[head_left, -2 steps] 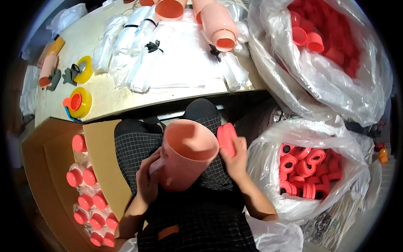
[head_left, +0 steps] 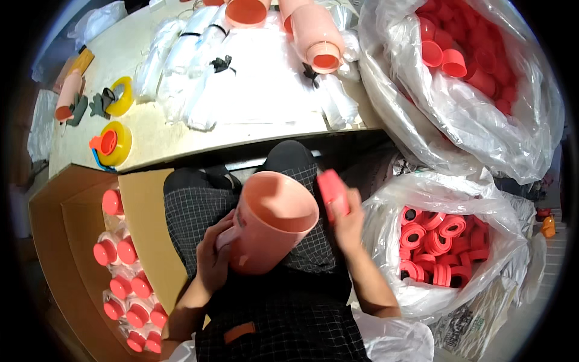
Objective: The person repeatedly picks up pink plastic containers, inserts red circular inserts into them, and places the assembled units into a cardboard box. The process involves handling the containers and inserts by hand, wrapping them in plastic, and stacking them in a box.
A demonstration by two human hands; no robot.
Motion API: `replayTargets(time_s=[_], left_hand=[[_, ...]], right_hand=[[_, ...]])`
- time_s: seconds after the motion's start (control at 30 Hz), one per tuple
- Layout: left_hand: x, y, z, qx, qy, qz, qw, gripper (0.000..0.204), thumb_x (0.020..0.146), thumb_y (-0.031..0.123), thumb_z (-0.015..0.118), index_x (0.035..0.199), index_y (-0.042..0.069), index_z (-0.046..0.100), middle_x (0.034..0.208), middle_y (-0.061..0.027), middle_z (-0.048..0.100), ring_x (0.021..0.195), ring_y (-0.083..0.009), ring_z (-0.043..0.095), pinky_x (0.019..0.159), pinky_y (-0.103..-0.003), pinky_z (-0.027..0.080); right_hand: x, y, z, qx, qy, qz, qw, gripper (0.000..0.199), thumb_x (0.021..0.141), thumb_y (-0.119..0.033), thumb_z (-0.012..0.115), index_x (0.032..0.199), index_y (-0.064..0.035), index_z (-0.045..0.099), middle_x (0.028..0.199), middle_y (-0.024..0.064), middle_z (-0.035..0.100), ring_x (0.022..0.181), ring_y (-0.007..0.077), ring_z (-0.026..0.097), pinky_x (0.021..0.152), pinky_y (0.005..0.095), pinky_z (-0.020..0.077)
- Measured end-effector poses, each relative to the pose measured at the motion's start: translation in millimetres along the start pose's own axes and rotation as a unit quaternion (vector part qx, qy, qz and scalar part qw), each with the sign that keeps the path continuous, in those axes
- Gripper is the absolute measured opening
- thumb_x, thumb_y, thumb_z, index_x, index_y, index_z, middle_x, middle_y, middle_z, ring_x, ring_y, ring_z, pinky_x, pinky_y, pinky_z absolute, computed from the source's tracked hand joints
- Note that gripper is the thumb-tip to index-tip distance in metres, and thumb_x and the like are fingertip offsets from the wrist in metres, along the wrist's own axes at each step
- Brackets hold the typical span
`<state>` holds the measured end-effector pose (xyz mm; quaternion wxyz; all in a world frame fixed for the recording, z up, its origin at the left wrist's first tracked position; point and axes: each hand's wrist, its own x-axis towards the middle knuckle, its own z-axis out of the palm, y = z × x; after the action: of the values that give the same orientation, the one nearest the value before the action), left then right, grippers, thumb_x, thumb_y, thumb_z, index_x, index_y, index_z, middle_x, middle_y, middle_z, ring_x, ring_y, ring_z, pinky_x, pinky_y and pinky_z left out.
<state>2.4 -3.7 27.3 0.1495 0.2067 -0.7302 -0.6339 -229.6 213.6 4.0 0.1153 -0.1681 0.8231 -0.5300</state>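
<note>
Left hand (head_left: 211, 256) wraps the side of a pale pink plastic jug (head_left: 271, 223), its grip clamped round the body near the base so the open mouth tilts up and to the right, toward the other hand; the jug sits over the lap, just near of the table (head_left: 151, 136) edge. Right hand (head_left: 347, 220) has its grip closed on a red plastic lid (head_left: 332, 192), held just beside the jug's rim, not yet touching it as far as I can tell. Lids come within easy reach: a clear plastic bag of red ring lids (head_left: 440, 241) sits right beside that hand, a second bigger bag of red caps (head_left: 470, 60) far right. Cardboard box (head_left: 78, 241) on the left holds bagged jugs with red lids on (finished-looking ones). On the table: bundles of clear plastic bags (head_left: 241, 78), more pink jugs (head_left: 316, 36), yellow tape rolls (head_left: 114, 145).
</note>
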Motion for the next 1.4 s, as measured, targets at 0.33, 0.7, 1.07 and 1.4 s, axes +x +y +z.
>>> replayTargets(time_s=[0.33, 0.7, 1.07, 1.4], left_hand=[[-0.4, -10.0, 0.4, -0.058, -0.047, 0.013, 0.997, 0.045, 0.089, -0.001, 0.061, 0.134, 0.002, 0.053, 0.149, -0.0263, 0.047, 0.135, -0.0357, 0.052, 0.108, -0.041, 0.045], [-3.3, -21.5, 5.5, 0.086, -0.029, 0.094, 0.991, 0.056, 0.086, 0.019, 0.073, 0.135, 0.005, 0.051, 0.134, -0.0236, 0.058, 0.111, -0.0352, 0.067, 0.088, -0.039, 0.058], [-11.2, -14.9, 12.9, -0.090, 0.047, -0.121, 0.987, 0.045, 0.096, 0.023, 0.062, 0.136, 0.006, 0.053, 0.133, -0.0251, 0.059, 0.093, -0.0355, 0.072, 0.081, -0.044, 0.060], [268.8, -1.3, 36.2, 0.201, 0.093, 0.297, 0.929, 0.003, 0.083, 0.003, 0.068, 0.081, 0.001, 0.067, 0.078, -0.0113, 0.061, 0.079, -0.0315, 0.056, 0.074, -0.039, 0.045]], right_hand=[[24.5, -87.3, -1.6, -0.069, -0.286, -0.385, 0.875, 0.063, 0.073, -0.037, 0.083, 0.124, -0.0020, 0.069, 0.095, 0.0094, 0.056, 0.087, 0.0263, 0.055, 0.076, 0.0377, 0.0474], [19.1, -125.8, 7.0, -0.146, -0.319, -0.263, 0.899, 0.057, 0.083, -0.027, 0.076, 0.129, 0.0036, 0.062, 0.097, 0.0161, 0.057, 0.089, 0.0324, 0.057, 0.087, 0.0402, 0.0479], [13.5, -118.4, 6.7, -0.138, -0.274, -0.353, 0.884, 0.051, 0.076, -0.025, 0.082, 0.117, 0.0011, 0.068, 0.089, 0.0133, 0.056, 0.078, 0.0333, 0.057, 0.072, 0.0415, 0.0498], [91.9, -58.6, 22.1, 0.025, -0.373, -0.144, 0.916, 0.050, 0.097, -0.027, 0.059, 0.136, 0.0038, 0.053, 0.128, 0.0228, 0.059, 0.122, 0.0382, 0.056, 0.106, 0.0398, 0.0423]])
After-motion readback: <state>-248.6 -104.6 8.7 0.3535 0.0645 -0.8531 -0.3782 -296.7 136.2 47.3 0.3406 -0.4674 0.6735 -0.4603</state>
